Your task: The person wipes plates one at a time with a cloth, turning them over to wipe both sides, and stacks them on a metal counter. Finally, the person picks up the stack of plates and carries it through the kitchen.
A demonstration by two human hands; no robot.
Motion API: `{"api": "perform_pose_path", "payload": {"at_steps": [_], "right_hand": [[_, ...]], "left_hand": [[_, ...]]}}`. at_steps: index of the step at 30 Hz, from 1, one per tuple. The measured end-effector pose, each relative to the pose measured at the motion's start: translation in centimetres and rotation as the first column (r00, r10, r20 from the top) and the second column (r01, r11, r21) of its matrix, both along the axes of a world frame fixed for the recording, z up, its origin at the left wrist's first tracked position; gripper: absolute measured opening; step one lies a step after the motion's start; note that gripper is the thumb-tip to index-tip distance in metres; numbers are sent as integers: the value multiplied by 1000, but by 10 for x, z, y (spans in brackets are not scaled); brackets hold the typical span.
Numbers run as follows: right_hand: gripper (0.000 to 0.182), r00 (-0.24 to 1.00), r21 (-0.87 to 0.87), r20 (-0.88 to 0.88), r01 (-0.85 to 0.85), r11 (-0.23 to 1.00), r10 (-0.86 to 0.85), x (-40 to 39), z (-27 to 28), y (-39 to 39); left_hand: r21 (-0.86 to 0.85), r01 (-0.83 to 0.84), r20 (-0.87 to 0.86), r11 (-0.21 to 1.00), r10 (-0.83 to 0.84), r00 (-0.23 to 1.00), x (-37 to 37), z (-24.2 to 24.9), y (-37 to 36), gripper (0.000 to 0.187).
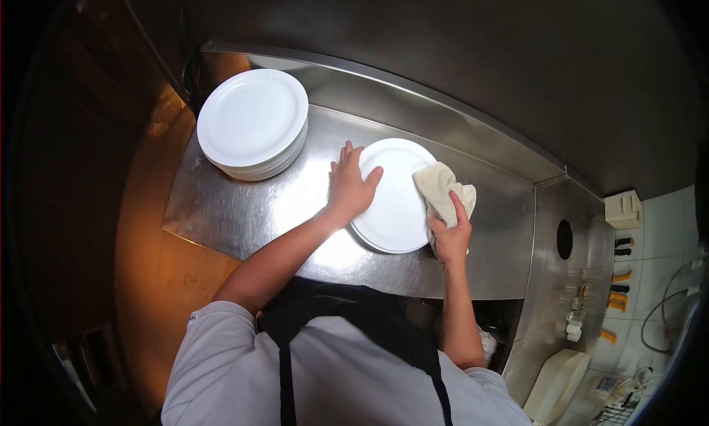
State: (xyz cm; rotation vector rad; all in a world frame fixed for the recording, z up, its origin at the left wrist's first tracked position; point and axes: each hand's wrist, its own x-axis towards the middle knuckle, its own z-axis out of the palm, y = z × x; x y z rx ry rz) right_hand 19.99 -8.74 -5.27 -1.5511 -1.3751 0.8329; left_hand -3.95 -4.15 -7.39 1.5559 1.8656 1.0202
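A white plate (395, 204) lies in front of me on the steel counter, and edges under it suggest at least one more plate below. At its left rim is my left hand (353, 188), the thumb over the top and the fingers around the outer side. My right hand (451, 238) grips a cream-coloured cloth (437, 179) against the plate's right rim. Part of the cloth is bunched under the fingers and hangs past the edge. To the upper left stands a taller stack of white plates (252, 119).
The steel counter (487, 256) has a raised back ledge (413, 90). At right, a steel section has a dark round hole (565, 239). Several knives with black or yellow handles (617, 300) hang on the tiled wall. A cream-coloured box (622, 209) is above them.
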Motion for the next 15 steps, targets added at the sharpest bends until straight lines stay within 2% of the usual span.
{"api": "perform_pose_path", "payload": {"at_steps": [1, 2, 5, 7, 8, 9, 10, 13, 15], "right_hand": [[66, 993, -22, -120, 1, 1000, -4, 2, -1, 1], [66, 987, -11, -155, 26, 1000, -27, 4, -2, 1], [66, 961, 66, -260, 112, 991, -92, 7, 5, 2], [66, 933, 163, -336, 192, 968, -128, 4, 30, -7], [69, 884, 158, -453, 205, 966, -113, 4, 41, -10], [69, 883, 175, -467, 144, 974, -47, 3, 52, -15], [68, 878, 195, -479, 88, 977, 17, 1, 64, -22], [55, 652, 358, -691, -67, 931, 313, -32, 100, -32], [44, 796, 430, -506, -101, 897, 332, -53, 116, -15]], "left_hand": [[46, 3, -43, 999, -1, 999, 1, -2, 0, 67], [91, 8, -86, 996, 0, 996, 2, -5, -1, 67], [235, 25, 42, 972, -36, 998, 2, 8, -3, 58], [219, -18, 240, 975, -36, 970, 2, 31, -4, 51], [202, -34, 335, 979, -37, 941, 4, 37, -6, 48], [335, -96, 326, 937, -19, 945, 5, 39, 2, 35], [274, -86, 351, 958, -16, 936, 2, 44, 7, 35], [139, -44, 409, 989, -17, 912, 3, 59, 21, 39], [192, 41, 470, 980, -129, 873, 20, 38, 17, 44]]}}
